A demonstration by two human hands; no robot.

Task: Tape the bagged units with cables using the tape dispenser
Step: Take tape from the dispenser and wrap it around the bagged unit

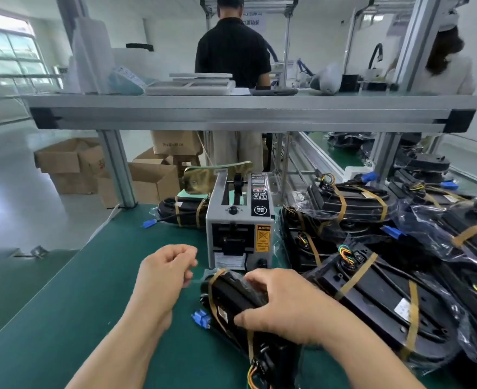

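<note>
Listing the taping station: 1 worker, 2 bare hands.

Item 1: bagged unit [231, 297]. Black, in clear plastic, lying on the green table [77, 304] just in front of the tape dispenser [240, 220]. Its long axis runs from the far end, close to the dispenser's base, back toward the worker and slightly right. 2 amber tape bands cross it the short way, 1 at the far end and 1 nearer the worker. A blue connector [200, 318] lies just beside its left edge.

Item 2: right hand [285, 304]. Laid over the unit from the right, fingers spread and curved across the top, thumb along the near side. It holds the unit down.

Item 3: left hand [167, 273]. Just left of the unit's far end, fingers curled, thumb against forefinger. A faint pale line runs from it toward the bag. Whether it pinches a tape strip or the bag's edge cannot be told.

Item 4: dispenser. Grey box, outlet facing the worker, straight beyond the unit's far end and up-right of the left hand. The left hand is the nearer of the 2 to the outlet, so any further strip is likely its to fetch while the right steadies the unit.

Item 5: taped units [372, 290], piled at right. 1 more taped unit [184, 211] lies behind the dispenser at left.
</note>
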